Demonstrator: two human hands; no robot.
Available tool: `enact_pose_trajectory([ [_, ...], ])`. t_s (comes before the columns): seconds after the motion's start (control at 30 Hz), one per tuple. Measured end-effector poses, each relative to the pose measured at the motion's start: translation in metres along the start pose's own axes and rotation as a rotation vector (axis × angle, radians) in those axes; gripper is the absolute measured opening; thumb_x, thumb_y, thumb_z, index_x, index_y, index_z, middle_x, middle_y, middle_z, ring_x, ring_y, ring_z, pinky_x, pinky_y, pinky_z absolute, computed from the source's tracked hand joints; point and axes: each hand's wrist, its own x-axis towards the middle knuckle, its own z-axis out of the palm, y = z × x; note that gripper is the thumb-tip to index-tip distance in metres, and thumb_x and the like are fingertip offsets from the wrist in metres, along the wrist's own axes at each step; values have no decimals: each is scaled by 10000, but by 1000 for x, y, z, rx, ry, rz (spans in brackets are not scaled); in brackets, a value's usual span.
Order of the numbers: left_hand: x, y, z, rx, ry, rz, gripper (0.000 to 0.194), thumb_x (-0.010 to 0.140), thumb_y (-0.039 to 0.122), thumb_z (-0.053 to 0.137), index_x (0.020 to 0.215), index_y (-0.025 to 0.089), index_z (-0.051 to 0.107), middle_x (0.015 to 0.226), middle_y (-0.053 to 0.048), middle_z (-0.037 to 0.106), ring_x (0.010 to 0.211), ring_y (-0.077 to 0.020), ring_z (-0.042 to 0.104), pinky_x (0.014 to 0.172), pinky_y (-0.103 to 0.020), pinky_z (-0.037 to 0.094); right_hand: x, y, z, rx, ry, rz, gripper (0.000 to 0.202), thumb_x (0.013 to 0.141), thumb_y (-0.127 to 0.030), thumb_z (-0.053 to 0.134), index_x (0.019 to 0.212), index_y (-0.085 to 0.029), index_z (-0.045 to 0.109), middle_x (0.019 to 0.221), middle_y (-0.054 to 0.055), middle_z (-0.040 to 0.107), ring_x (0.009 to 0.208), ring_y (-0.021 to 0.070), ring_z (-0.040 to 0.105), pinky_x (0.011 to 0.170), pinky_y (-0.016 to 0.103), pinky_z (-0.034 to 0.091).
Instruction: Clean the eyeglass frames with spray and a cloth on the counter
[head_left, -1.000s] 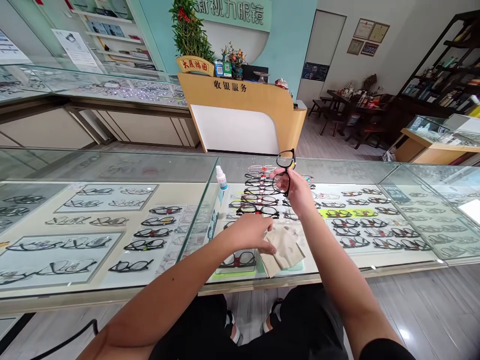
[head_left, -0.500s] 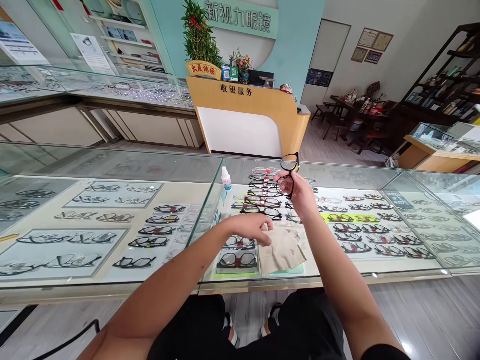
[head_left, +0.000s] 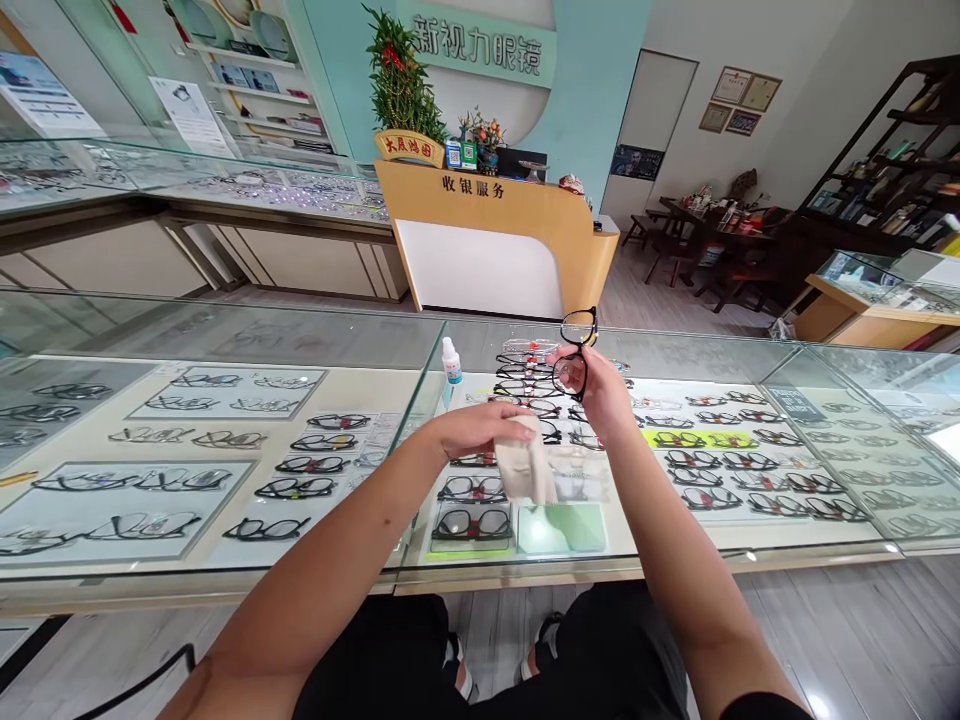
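My right hand [head_left: 602, 390] grips a pair of black-framed eyeglasses [head_left: 580, 328] by the middle, held up on end above the glass counter. From my left hand [head_left: 484, 428], closed on its upper edge, a beige cleaning cloth [head_left: 525, 468] hangs over the counter top. A light green glasses case [head_left: 562, 530] lies just below the cloth, near the counter's front edge. Beyond my left hand a small white spray bottle [head_left: 452, 362] stands upright on the glass.
Rows of eyeglasses [head_left: 694, 460] fill the display counter [head_left: 420, 575] under its glass top. More frames [head_left: 304, 465] lie in the left section. Across the aisle stands a wooden cashier desk [head_left: 487, 195] with a plant [head_left: 409, 85] on it.
My left hand has taken hold of the cloth and lifted it up and to the left, uncovering the green case. The right hand with the eyeglasses has hardly moved.
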Motion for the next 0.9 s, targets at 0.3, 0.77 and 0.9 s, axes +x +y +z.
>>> enact_pose_trajectory([
  [0.3, -2, 7, -35, -628, 255, 160, 381, 714, 281, 909, 1057, 137, 828, 1037, -117, 840, 929, -254, 780, 813, -334, 625, -10, -7, 7, -66, -156, 66, 417, 953, -626, 769, 977, -214, 831, 1001, 89, 817, 786, 199, 609, 784, 349, 534],
  [0.77, 2, 15, -25, -674, 155, 375, 490, 763, 307, 725, 1210, 117, 784, 1059, -173, 835, 909, -359, 796, 748, -440, 621, -15, 7, 10, -194, -390, 148, 479, 1005, -693, 732, 1039, -236, 873, 967, 66, 809, 867, 230, 669, 847, 353, 523],
  [0.9, 7, 5, -25, -593, 244, 372, 465, 695, 95, 809, 1156, 146, 800, 928, -92, 830, 761, -236, 765, 703, -320, 583, -15, 10, 9, -196, -399, 136, 453, 1032, -665, 708, 1064, -246, 879, 998, 71, 812, 854, 227, 649, 827, 356, 509],
])
